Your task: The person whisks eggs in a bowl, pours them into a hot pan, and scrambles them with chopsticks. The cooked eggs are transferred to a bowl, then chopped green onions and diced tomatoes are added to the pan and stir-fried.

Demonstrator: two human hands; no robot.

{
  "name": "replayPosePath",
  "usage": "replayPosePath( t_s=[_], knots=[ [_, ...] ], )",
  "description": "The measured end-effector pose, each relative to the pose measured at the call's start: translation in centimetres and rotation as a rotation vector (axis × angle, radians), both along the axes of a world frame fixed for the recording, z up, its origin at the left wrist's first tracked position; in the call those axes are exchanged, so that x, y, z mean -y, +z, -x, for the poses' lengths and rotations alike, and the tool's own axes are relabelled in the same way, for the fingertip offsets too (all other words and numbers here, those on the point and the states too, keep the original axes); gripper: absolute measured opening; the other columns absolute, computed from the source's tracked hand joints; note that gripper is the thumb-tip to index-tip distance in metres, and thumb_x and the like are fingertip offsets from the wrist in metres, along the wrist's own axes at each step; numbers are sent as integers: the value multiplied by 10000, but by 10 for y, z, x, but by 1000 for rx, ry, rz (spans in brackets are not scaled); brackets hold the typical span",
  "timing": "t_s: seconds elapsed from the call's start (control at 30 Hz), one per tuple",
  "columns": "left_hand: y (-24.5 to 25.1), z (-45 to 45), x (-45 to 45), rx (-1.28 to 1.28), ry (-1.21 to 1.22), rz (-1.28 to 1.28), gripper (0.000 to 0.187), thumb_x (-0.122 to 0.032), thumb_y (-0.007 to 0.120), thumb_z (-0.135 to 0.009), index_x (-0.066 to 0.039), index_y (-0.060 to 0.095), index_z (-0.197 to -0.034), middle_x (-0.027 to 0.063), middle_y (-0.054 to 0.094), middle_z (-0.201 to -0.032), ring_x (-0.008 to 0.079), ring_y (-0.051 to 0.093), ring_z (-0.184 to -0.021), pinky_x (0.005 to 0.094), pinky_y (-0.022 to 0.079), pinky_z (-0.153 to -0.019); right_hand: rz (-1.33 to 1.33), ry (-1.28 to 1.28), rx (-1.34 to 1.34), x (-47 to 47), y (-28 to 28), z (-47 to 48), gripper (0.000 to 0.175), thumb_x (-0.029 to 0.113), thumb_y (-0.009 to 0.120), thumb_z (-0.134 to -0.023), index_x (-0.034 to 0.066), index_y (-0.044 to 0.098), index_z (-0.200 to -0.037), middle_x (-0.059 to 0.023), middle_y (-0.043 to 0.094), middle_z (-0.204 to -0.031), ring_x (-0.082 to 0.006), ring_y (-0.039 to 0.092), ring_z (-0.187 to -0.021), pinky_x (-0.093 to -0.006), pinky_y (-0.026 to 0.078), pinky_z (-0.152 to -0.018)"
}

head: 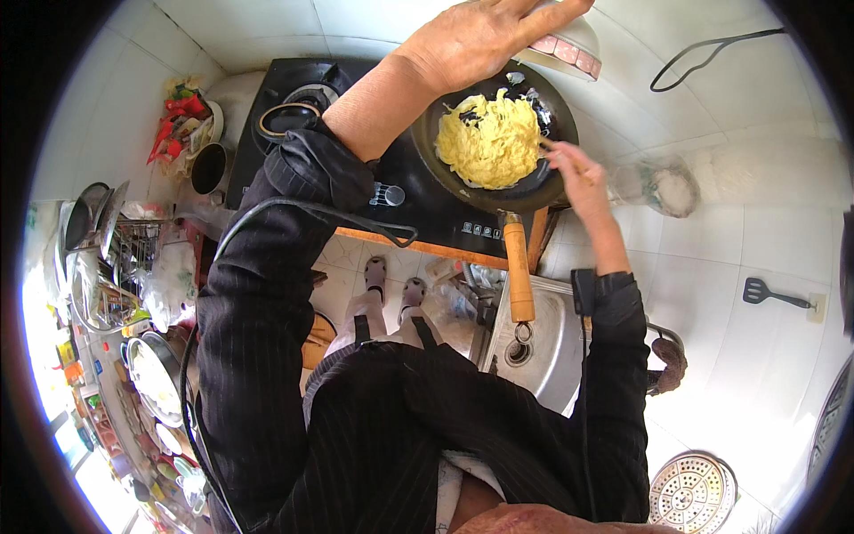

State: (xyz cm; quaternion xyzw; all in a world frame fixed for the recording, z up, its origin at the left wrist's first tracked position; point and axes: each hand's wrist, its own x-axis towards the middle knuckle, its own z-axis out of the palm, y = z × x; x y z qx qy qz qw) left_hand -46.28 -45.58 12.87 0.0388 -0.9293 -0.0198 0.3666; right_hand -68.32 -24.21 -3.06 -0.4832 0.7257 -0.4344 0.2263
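A mass of yellow scrambled egg [490, 140] fills the middle of a dark frying pan [560, 110], which sits on the right side of a black gas stove [407, 167]. My right hand [579, 175], slightly blurred, grips what look like wooden chopsticks [548, 143]; their tips meet the egg's right edge. High over the pan's far side, my left hand [467, 50] is around a bowl [570, 47] with a pink patterned band at its rim. That bowl is tilted, its inside hidden from me. The pan's wooden handle [518, 267] points toward my body.
A stainless steel sink [550, 354] lies under the pan handle. On the stove's left burner area is a small dark pot or lid [288, 120]. A black spatula [774, 294] hangs on the right wall. Dishes and a rack [137, 243] crowd the left side. A cable [320, 203] crosses my left sleeve.
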Motion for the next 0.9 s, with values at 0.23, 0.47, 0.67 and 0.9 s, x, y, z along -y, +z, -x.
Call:
replayPosePath(
  t_s=[0.23,0.47,0.67,0.9],
  knots=[
    [-3,0,-2,76,-32,-137,707,-147,488,-917,-94,143,-1532,296,427,-1281,417,553,-1048,451,550,-843,-10,264,97,25,-14,-9,257,155,551,-982,-31,636,-1137,-82,700,-985,-121,642,-893,-246,490,-842],
    [-1,-3,-3,141,19,-183,681,-181,460,-945,-93,130,-1535,305,414,-1305,440,543,-1073,448,530,-891,109,54,-76,48,-6,21,255,171,547,-988,-20,634,-1133,-56,689,-975,-108,611,-903,-248,477,-856],
    [-4,-8,0,112,6,-173,711,-177,487,-929,-95,125,-1535,303,407,-1310,444,535,-1099,456,520,-917,5,218,-23,57,-33,25,232,166,566,-983,-25,640,-1092,-49,683,-950,-114,629,-867,-249,491,-820],
    [-6,-10,-4,95,36,-151,744,-143,506,-910,-103,109,-1538,296,397,-1317,432,535,-1107,458,523,-910,-88,299,89,43,-4,-13,221,144,549,-988,-42,634,-1073,-42,669,-924,-110,616,-864,-237,478,-828]
  ],
)
